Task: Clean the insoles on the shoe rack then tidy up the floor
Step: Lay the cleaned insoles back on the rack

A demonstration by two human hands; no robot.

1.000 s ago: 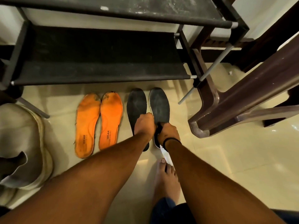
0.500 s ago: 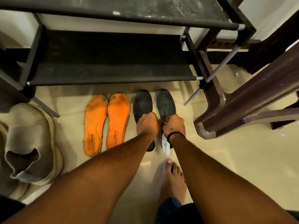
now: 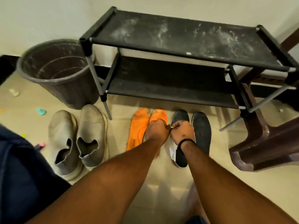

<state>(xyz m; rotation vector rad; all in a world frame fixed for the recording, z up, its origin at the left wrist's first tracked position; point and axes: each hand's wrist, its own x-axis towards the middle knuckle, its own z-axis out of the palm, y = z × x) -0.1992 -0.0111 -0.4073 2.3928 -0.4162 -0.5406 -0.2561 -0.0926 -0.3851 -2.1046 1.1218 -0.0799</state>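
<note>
Pinching a small yellowish scrap (image 3: 169, 126) between them, left hand (image 3: 157, 131) and right hand (image 3: 182, 131) hover over the orange insoles (image 3: 137, 126) and black insoles (image 3: 202, 131) lying on the floor (image 3: 218, 183) before the shoe rack (image 3: 178, 88).

The left hand (image 3: 157, 130) covers most of the right orange insole (image 3: 159, 114). The right hand (image 3: 182, 131) hides the middle of the left dark insole (image 3: 180, 117). What both hands pinch between them is too small to identify. The brown chair (image 3: 267, 143) runs off the right edge.
</note>
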